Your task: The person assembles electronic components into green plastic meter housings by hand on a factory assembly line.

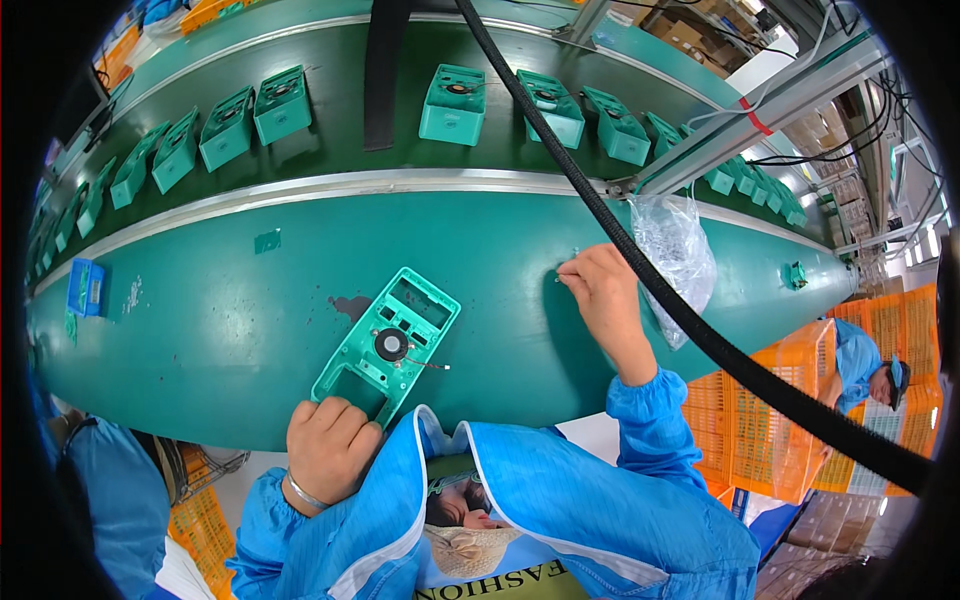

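Note:
A green plastic housing (372, 370) with rectangular cut-outs lies tilted on the green worktop near me. Fixed inside it is a round black speaker (391, 345), from which a short wire with a small white connector sticks out to the right. My left hand (335, 445) grips the housing's near end, fingers curled over its edge. Further right, my right hand (605, 295) is above the worktop with thumb and forefinger pinched together. Something tiny shows at those fingertips, too small to name. A clear plastic bag (672, 255) lies just right of that hand.
Behind a metal rail, a conveyor belt (350, 165) carries several similar green housings (453, 105). A thick black cable (590, 190) crosses the view diagonally. A small blue box (86, 287) stands far left. Orange crates (755, 420) and a co-worker (862, 365) are at right.

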A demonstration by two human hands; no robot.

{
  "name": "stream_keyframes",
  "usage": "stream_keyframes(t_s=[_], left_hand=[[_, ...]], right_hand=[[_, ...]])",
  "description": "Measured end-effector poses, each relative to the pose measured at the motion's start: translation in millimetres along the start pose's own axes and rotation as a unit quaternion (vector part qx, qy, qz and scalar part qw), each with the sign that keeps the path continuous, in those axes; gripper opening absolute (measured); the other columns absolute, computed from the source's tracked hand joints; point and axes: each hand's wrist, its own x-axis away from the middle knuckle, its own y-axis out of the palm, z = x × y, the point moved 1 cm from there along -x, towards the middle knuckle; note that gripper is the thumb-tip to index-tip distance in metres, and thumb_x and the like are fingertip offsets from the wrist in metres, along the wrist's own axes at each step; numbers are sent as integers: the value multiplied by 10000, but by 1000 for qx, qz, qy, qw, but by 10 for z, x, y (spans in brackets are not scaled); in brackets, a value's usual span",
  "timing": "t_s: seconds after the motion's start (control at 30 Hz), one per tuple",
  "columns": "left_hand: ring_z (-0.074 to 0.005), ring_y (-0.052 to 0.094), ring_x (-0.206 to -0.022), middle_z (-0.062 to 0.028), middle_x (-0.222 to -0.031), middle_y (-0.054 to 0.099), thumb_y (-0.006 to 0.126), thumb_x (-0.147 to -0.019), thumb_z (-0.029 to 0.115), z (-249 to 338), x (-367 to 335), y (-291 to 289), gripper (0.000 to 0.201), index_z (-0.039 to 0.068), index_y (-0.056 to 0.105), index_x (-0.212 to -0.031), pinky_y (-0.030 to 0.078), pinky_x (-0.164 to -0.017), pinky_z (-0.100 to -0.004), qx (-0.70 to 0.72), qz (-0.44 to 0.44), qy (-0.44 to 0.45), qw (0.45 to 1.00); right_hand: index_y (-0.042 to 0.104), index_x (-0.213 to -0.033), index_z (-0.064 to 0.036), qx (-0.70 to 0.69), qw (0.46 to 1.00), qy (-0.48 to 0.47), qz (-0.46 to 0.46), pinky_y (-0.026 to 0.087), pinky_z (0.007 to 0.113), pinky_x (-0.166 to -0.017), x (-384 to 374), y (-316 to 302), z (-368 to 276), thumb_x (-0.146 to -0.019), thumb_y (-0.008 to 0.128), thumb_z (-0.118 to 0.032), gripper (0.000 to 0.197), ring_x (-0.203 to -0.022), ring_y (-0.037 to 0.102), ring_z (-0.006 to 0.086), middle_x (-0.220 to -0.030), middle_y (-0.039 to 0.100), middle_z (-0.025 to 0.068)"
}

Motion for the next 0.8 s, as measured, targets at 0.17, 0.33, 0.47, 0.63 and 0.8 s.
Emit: stream_keyframes(t_s=[0.17,0.33,0.47,0.63,0.8], left_hand=[[-216,610,-828,-19,-829,609,657,-710,192,-19,26,-8,153,117,639,-843,397,-666,-384,1,0,-1,1000],[-218,608,-826,-21,-824,602,658,-705,196,-39,45,-22,156,115,632,-836,396,-663,-384,2,5,2,1000],[-221,605,-823,-23,-818,596,658,-702,198,-56,61,-40,158,113,627,-832,395,-662,-385,1,10,-1,1000],[-223,592,-803,-23,-802,582,677,-696,200,-79,98,-67,161,115,611,-815,386,-653,-385,4,2,1,1000],[-217,578,-781,-20,-778,554,739,-679,181,-135,85,-82,198,124,586,-791,385,-647,-375,9,7,-7,1000]], right_hand=[[745,-841,-118,23,1000,-21,5,402,433,-965,7,-28,-71,-720,821,-83,147,-995,594,260,-873,659,3],[728,-820,-115,54,997,-51,8,412,442,-953,-7,-17,-120,-710,812,-78,143,-985,597,265,-864,646,9],[716,-810,-113,78,994,-79,12,425,452,-961,-24,-22,-191,-711,774,-71,122,-988,605,264,-871,640,15],[712,-809,-120,106,988,-115,2,431,476,-1000,-38,-18,-239,-731,712,-72,92,-1007,612,263,-895,647,15],[707,-837,-107,120,985,-126,-12,428,486,-1012,-65,-97,-290,-750,708,-69,95,-1012,616,274,-899,653,26]])
